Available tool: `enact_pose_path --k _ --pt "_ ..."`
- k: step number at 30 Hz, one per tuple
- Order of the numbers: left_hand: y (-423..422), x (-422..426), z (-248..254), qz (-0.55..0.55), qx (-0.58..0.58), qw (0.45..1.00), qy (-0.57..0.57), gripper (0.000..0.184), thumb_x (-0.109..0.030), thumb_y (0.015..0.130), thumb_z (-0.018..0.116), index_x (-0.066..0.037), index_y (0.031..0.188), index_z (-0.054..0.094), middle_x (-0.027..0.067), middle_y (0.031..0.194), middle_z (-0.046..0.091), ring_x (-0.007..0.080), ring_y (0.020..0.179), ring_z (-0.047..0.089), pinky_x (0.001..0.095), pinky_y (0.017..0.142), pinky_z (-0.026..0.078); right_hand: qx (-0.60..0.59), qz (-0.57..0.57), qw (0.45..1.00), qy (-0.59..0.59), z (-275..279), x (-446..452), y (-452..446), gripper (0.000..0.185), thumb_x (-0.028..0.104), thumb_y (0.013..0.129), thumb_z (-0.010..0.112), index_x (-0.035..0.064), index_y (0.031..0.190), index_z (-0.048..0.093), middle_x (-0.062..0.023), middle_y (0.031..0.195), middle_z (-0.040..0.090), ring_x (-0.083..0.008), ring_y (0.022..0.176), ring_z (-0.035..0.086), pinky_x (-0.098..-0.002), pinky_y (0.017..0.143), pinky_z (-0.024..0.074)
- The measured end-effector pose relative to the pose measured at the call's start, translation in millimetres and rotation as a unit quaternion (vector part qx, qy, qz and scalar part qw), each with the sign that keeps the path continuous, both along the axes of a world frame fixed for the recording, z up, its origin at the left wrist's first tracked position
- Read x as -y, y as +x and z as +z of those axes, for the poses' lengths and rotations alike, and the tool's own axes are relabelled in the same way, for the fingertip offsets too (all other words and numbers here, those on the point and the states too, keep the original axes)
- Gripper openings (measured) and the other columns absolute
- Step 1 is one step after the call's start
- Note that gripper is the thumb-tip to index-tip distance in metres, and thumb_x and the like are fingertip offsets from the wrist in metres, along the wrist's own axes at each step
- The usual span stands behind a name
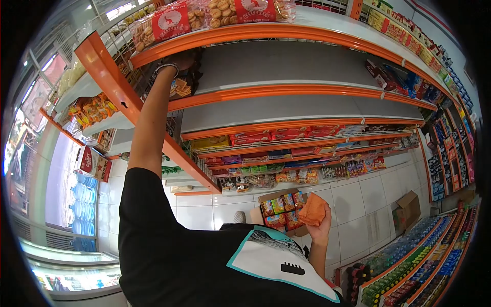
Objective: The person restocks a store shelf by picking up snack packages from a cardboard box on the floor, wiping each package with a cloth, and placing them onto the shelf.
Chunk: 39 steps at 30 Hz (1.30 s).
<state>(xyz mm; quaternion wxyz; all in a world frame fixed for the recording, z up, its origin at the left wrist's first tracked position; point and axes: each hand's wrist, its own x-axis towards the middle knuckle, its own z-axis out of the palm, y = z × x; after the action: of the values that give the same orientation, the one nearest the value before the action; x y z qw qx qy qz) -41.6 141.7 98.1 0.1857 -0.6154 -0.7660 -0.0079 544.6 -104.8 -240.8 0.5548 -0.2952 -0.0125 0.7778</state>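
My left arm reaches up into the dark left end of an upper shelf (pixel 286 64), past the orange upright post (pixel 110 77). A bracelet (pixel 166 65) circles the wrist. My left hand (pixel 185 60) is in shadow, close to a snack packet (pixel 180 88); its fingers cannot be made out. On the right, my right hand (pixel 321 229) is closed on a folded orange cloth (pixel 312 210), held in front of my body. Just left of the cloth, an open carton (pixel 260 198) of several colourful snack packs stands on the tiled floor.
Bags of round biscuits (pixel 222 13) lie on the shelf above. Red packs (pixel 250 137) line a lower shelf. An empty-looking carton (pixel 407 210) stands on the floor at right, near racks of bottles (pixel 409 266). Water jugs (pixel 83 199) stand at left.
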Motion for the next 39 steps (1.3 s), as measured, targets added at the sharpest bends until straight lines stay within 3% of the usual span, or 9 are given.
enact_pose_path --k 11,20,26,29,31,33,35,36,39 --pt "-17.1 -5.8 -8.5 -0.021 0.039 0.999 -0.012 0.06 -0.044 0.1 0.042 -0.009 0.148 0.04 0.0219 0.154 0.035 0.0365 0.143 0.032 0.0474 0.119 0.026 0.005 0.027 0.999 0.018 6.6 -8.4 -7.6 0.045 0.037 0.093 0.06 0.0118 0.13 0.056 -0.0086 0.126 0.062 -0.0304 0.115 0.06 -0.0512 0.099 0.0476" --pt "-11.9 -2.8 -11.1 0.0 0.079 0.997 -0.009 0.063 -0.05 0.1 0.039 -0.014 0.151 0.036 0.017 0.158 0.031 0.0348 0.145 0.029 0.0451 0.118 0.028 0.0 0.018 1.0 0.01 7.7 -7.8 -6.2 0.044 0.037 0.094 0.059 0.0114 0.13 0.055 -0.0093 0.129 0.061 -0.0309 0.118 0.059 -0.0524 0.101 0.0459" --pt "-33.8 -29.3 -25.7 -0.114 0.048 0.992 0.032 0.057 -0.046 0.1 0.044 -0.006 0.141 0.046 0.0241 0.148 0.042 0.0385 0.138 0.038 0.0476 0.114 0.031 -0.014 0.021 1.0 0.016 19.4 -1.2 -7.1 0.039 0.034 0.095 0.058 0.0115 0.127 0.056 -0.0072 0.13 0.061 -0.0285 0.119 0.058 -0.0509 0.103 0.0447" --pt "22.4 -6.6 -19.4 -0.136 0.026 0.989 0.054 0.052 -0.045 0.1 0.045 -0.005 0.132 0.052 0.0267 0.136 0.051 0.0419 0.128 0.047 0.0491 0.106 0.038 -0.016 0.007 1.0 0.0 13.1 -1.5 -5.8 0.038 0.033 0.095 0.057 0.0122 0.127 0.056 -0.0064 0.129 0.061 -0.0273 0.118 0.059 -0.0497 0.102 0.0453" --pt "77.2 19.8 -27.7 -0.168 -0.038 0.965 0.199 0.047 -0.044 0.099 0.048 -0.005 0.125 0.057 0.0258 0.125 0.058 0.0436 0.117 0.054 0.0504 0.098 0.043 -0.014 0.012 1.0 0.004 17.4 -0.9 -5.1 0.037 0.032 0.096 0.057 0.0124 0.126 0.056 -0.0064 0.129 0.061 -0.0272 0.117 0.059 -0.0494 0.101 0.0458" --pt "150.7 58.1 -0.2 -0.078 0.134 0.988 -0.007 0.044 -0.043 0.099 0.051 -0.005 0.119 0.061 0.0226 0.117 0.061 0.0419 0.109 0.057 0.051 0.094 0.045 -0.013 0.015 1.0 0.009 16.8 -2.0 -5.7 0.036 0.032 0.096 0.057 0.0126 0.126 0.057 -0.0063 0.129 0.061 -0.027 0.116 0.06 -0.0491 0.1 0.0463" --pt "164.7 52.6 -37.9 -0.224 0.062 0.962 0.145 0.04 -0.04 0.094 0.057 -0.007 0.117 0.064 0.0167 0.115 0.065 0.0341 0.111 0.059 0.0496 0.096 0.045 -0.008 0.008 1.0 0.0 13.6 -3.7 -4.7 0.036 0.032 0.095 0.057 0.0127 0.126 0.057 -0.0063 0.128 0.062 -0.0269 0.115 0.06 -0.0494 0.099 0.0472" --pt "173.7 55.0 -43.1 -0.224 0.062 0.962 0.146 0.04 -0.04 0.094 0.057 -0.007 0.117 0.064 0.0167 0.115 0.065 0.0341 0.111 0.059 0.0496 0.096 0.045 -0.007 0.008 1.0 0.001 13.1 -4.6 -4.6 0.036 0.032 0.095 0.057 0.0127 0.126 0.057 -0.0063 0.128 0.062 -0.0269 0.115 0.06 -0.0494 0.099 0.0472" --pt "205.8 69.8 -63.8 -0.386 0.156 0.895 0.16 0.036 -0.028 0.089 0.067 -0.004 0.115 0.064 0.0174 0.114 0.065 0.034 0.108 0.059 0.0489 0.097 0.045 -0.006 0.014 1.0 0.004 15.0 -4.4 -0.3 0.037 0.033 0.095 0.058 0.0126 0.126 0.057 -0.0065 0.127 0.062 -0.0271 0.115 0.06 -0.0496 0.099 0.0476"
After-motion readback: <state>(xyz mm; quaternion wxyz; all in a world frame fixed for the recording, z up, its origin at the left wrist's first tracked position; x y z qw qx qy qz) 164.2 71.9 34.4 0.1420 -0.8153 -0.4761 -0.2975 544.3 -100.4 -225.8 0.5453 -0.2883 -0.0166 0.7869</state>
